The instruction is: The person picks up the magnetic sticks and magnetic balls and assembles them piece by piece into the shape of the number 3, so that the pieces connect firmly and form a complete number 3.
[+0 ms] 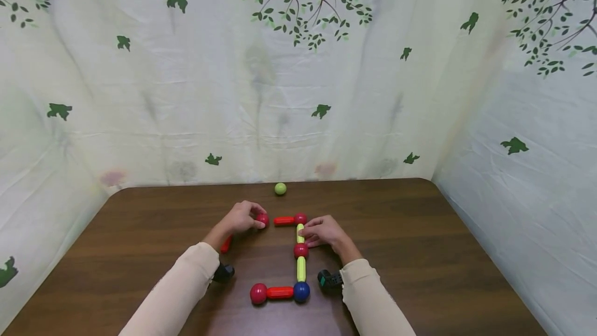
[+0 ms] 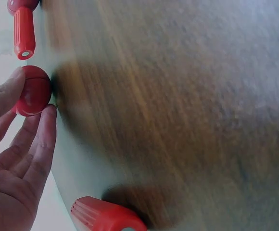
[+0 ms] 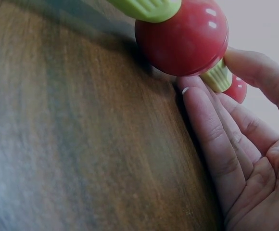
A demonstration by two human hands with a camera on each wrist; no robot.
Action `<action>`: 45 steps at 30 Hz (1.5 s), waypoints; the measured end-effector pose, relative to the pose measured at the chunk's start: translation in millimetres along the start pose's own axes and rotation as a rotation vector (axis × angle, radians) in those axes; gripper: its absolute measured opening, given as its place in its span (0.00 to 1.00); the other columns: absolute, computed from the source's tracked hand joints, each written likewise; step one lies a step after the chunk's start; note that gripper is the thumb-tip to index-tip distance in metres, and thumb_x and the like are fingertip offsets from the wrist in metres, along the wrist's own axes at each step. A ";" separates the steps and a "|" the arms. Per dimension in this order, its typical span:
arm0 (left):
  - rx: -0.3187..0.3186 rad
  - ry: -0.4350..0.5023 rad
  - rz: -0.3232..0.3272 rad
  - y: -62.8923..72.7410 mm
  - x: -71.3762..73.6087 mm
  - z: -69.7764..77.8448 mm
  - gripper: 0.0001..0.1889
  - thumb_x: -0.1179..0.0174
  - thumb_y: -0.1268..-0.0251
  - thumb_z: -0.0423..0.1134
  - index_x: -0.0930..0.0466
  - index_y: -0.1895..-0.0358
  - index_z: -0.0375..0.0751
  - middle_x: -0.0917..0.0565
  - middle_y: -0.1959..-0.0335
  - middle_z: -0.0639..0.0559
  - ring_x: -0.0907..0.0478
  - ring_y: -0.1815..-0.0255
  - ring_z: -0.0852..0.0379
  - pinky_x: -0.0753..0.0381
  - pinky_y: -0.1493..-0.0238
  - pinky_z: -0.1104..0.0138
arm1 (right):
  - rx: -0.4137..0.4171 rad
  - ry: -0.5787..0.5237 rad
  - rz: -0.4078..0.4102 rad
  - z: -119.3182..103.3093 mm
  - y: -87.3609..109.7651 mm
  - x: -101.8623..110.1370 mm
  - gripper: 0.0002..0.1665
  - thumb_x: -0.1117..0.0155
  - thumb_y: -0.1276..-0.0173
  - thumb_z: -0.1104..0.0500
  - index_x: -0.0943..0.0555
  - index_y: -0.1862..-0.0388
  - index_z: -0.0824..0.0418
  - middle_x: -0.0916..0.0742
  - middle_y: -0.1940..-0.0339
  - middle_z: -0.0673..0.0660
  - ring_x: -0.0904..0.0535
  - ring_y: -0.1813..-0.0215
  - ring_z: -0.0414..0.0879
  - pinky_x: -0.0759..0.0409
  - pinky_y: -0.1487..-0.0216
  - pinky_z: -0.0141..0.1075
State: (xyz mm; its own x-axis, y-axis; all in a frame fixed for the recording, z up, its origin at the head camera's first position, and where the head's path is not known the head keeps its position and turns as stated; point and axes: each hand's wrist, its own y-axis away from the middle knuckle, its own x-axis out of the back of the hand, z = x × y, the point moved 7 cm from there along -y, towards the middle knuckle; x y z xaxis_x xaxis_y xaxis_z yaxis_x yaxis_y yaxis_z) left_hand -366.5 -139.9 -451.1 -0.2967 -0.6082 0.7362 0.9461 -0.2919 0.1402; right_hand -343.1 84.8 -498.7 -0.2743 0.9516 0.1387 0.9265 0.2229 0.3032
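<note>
In the head view my left hand (image 1: 243, 217) pinches a red ball (image 1: 263, 220) between thumb and fingers. The left wrist view shows that ball (image 2: 36, 91) just apart from the tip of a red rod (image 2: 24, 33). My right hand (image 1: 325, 233) holds the upper yellow-green rod (image 1: 300, 233), which links two red balls, the top one (image 1: 300, 218) and the middle one (image 1: 300, 250). A second yellow-green rod (image 1: 301, 269) runs down to a blue ball (image 1: 301, 292). From there a red rod (image 1: 280, 293) leads left to another red ball (image 1: 258, 293).
A loose red rod (image 1: 226, 244) lies by my left wrist, partly hidden behind it. A small green ball (image 1: 280, 189) sits at the far edge of the brown wooden table (image 1: 396, 211). Behind hangs a white curtain (image 1: 224, 92) with leaf prints.
</note>
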 end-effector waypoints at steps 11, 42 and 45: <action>0.011 0.035 -0.013 -0.1 -3.3 0.5 0.17 0.29 0.44 0.32 0.18 0.50 0.35 0.19 0.55 0.43 0.25 0.57 0.49 0.22 0.58 0.61 | -0.003 0.012 -0.004 1.7 0.1 -0.1 0.11 0.29 0.38 0.64 0.16 0.59 0.71 0.13 0.69 0.58 0.15 0.73 0.45 0.16 0.66 0.38; -0.035 0.006 0.010 -5.4 -5.8 10.7 0.16 0.27 0.46 0.33 0.16 0.53 0.37 0.17 0.59 0.47 0.24 0.57 0.50 0.23 0.57 0.61 | 0.005 0.013 -0.004 0.2 0.1 1.7 0.11 0.29 0.37 0.63 0.15 0.59 0.70 0.13 0.70 0.58 0.15 0.74 0.45 0.16 0.67 0.38; -0.041 0.007 0.008 -5.0 -5.6 11.4 0.17 0.28 0.46 0.33 0.16 0.52 0.36 0.17 0.59 0.47 0.25 0.57 0.50 0.22 0.58 0.61 | 0.004 0.016 -0.004 0.6 0.1 1.6 0.11 0.29 0.38 0.63 0.15 0.59 0.70 0.13 0.71 0.58 0.16 0.75 0.44 0.16 0.68 0.37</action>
State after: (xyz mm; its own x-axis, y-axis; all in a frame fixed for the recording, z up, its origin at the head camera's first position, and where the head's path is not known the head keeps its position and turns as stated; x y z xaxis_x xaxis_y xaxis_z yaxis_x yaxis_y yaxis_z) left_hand -368.1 -126.6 -448.3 -0.2900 -0.6159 0.7325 0.9425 -0.3165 0.1070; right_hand -343.3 86.5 -499.0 -0.2819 0.9472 0.1529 0.9265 0.2274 0.2997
